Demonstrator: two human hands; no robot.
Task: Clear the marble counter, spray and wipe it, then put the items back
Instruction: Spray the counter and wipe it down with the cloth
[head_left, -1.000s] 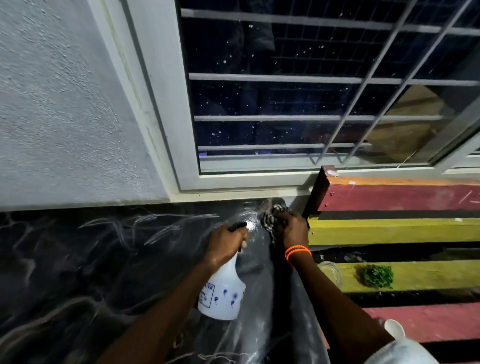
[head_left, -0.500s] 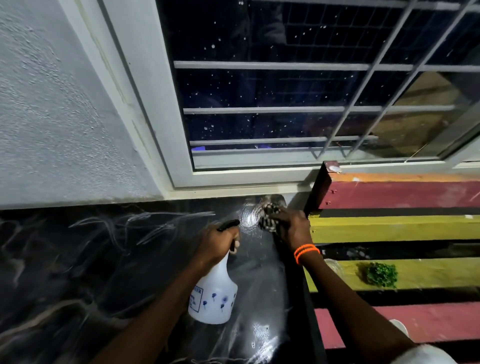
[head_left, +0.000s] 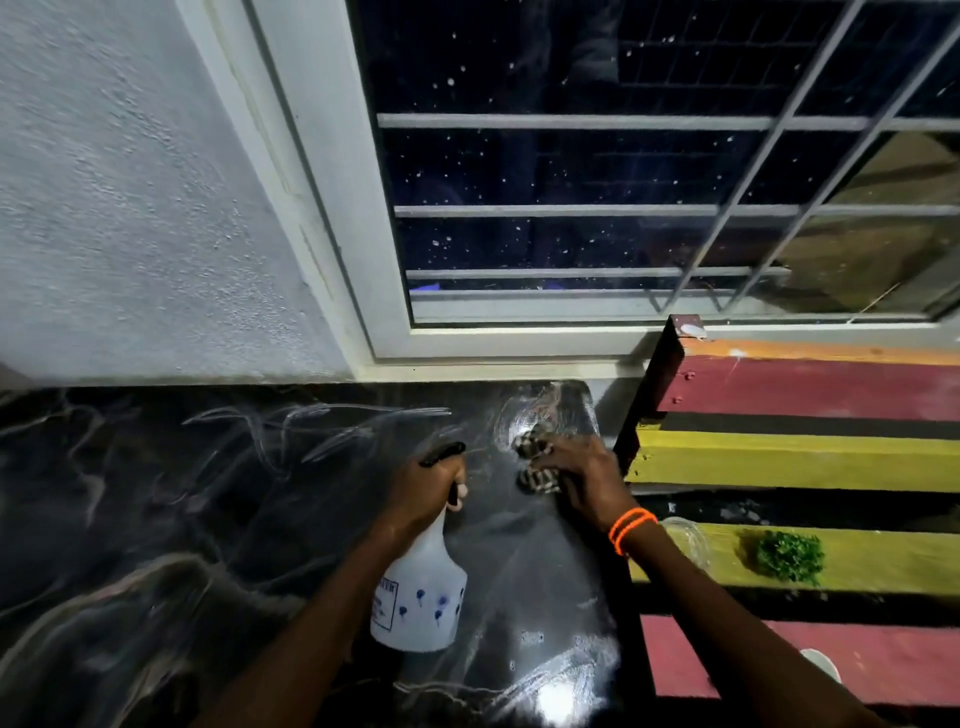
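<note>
Left hand (head_left: 426, 488) grips spray bottle (head_left: 418, 597) (label ending "ATER").

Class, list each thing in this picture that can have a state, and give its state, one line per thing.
Spray bottle: held upright in the left hand, off the counter.
Cloth: bunched, pressed on the counter under the right hand.
Marble counter: wet, streaked.
Window: shut, glass spotted.
Green sprig: lying on a yellow slat.

Left hand (head_left: 427, 486) grips spray bottle (head_left: 420, 597); right hand (head_left: 582, 480) presses checked cloth (head_left: 535, 462) near marble counter (head_left: 182, 519) back-right corner.
</note>
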